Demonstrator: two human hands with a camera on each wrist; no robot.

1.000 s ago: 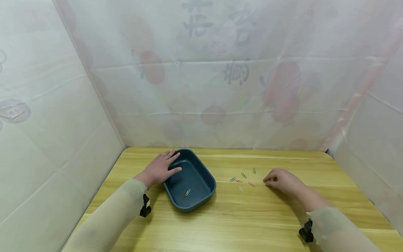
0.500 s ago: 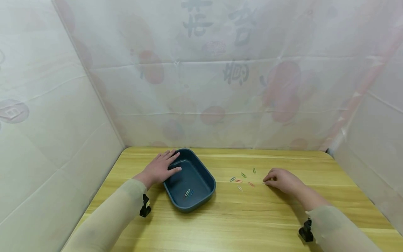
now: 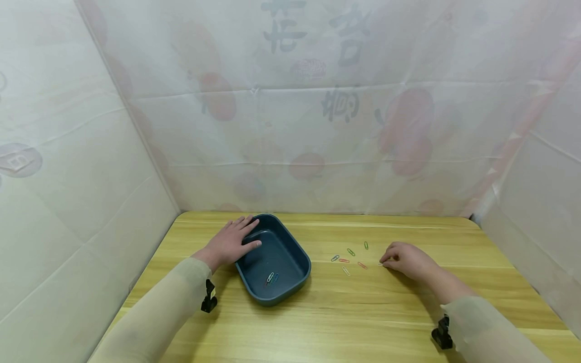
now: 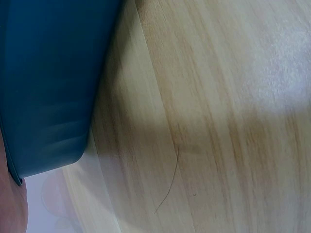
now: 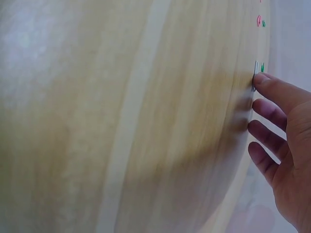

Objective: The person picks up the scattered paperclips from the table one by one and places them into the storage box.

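A pale wooden surface [image 3: 345, 307] fills the space between draped plastic sheeting [image 3: 290, 126], and everything sits toward its far edge. The biggest item is a dark blue oval tray [image 3: 297, 262], angled near the far left corner, with two paper clips in the tray [image 3: 272, 278] at its near end. The left hand [image 3: 229, 243] lies flat with fingers spread over the tray's far left rim, apparently to steady it. Right of the tray, a scatter of loose paper clips [image 3: 348, 260] lies mid-surface, well apart from the tray. The right hand [image 3: 407, 259] rests just beside them, fingers curled, fingertip [image 5: 260, 80] pressing a silvery clip [image 5: 254, 76] against the wood; whether the thumb has actually pinched it I cannot tell from here.
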